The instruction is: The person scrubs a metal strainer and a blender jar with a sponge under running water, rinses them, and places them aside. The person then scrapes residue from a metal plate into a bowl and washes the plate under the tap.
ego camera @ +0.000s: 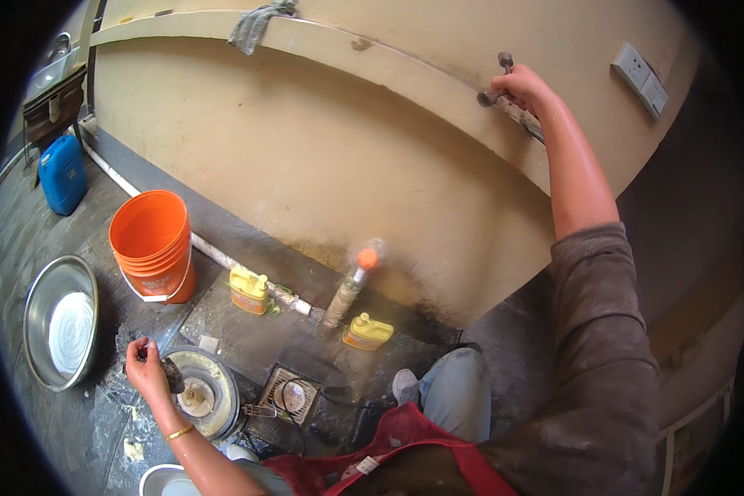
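Observation:
My right hand [524, 90] is raised at the wall ledge [403, 68], closed around a dark metal tool with knob-like, socket-shaped ends [505, 60]. Other long, grimy items [521, 119] lie on the ledge just below that hand. Low on the left, my left hand [147, 372] grips a dark, rough lump [173, 375], partly hidden by the fingers; its exact kind is unclear. Under and beside this hand stands a round metal machine housing [228, 387] with a brass-coloured central hub [192, 397] and pale residue on its rim.
An orange bucket [161, 263], a steel basin [34, 322] and a blue jerrycan [62, 177] stand on the left. Two yellow jugs [248, 291] flank a capped upright pipe [347, 294]. A floor drain [291, 394] has a cable across it. A cloth [257, 28] hangs over the ledge.

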`<state>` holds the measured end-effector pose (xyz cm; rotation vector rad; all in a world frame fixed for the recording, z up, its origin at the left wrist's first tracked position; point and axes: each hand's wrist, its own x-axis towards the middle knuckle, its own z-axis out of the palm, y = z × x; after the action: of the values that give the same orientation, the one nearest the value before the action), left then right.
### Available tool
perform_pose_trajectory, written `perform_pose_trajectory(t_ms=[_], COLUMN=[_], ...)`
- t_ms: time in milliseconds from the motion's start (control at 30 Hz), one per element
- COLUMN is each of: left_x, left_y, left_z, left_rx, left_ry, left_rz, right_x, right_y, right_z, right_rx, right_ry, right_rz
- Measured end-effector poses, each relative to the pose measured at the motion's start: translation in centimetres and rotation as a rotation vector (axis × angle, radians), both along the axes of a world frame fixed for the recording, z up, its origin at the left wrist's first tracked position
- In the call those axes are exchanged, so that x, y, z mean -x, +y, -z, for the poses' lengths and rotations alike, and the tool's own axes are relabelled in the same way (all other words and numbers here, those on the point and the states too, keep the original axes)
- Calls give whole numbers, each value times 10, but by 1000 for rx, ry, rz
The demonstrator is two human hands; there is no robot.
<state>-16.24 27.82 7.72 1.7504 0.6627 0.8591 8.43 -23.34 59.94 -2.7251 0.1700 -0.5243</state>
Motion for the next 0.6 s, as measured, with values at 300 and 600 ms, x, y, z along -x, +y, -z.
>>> perform_pose_trajectory(t_ms=[300, 600], left_x=[-33, -32], left_y=[-29, -33], left_z=[5, 6], left_rx=[-11, -66], left_ry=[52, 22], left_rz=[111, 122], right_x=[-12, 3], right_y=[-43, -42], right_z=[10, 13], right_rx=[-111, -128], right_ry=[105, -30], right_rz=[55, 16])
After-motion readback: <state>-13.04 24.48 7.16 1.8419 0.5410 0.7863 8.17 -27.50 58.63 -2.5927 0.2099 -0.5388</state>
